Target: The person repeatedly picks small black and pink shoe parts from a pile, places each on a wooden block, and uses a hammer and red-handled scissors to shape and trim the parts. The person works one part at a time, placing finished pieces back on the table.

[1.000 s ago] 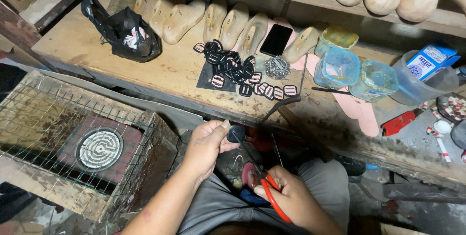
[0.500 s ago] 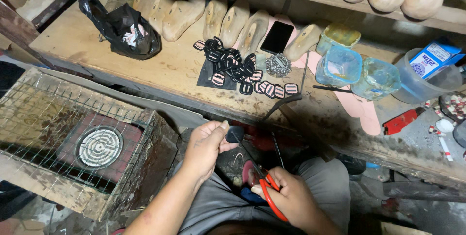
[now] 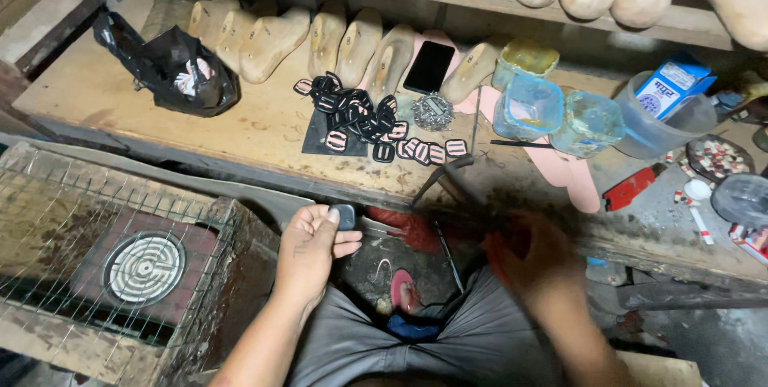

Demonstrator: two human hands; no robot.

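Head view shows the left hand (image 3: 308, 251) pinching a small dark piece (image 3: 346, 216) between thumb and fingers above the lap, just left of the blurred right hand (image 3: 532, 255), whose grip cannot be told.

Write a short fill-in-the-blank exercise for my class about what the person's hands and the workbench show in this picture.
1. The left hand pinches a small dark piece between thumb and ____.
2. The right hand appears ____ with motion.
3. The black phone leans against a row of wooden shoe ____.
4. A round coil heater sits under a wire ____.

Missing words: fingers; blurred; lasts; cage
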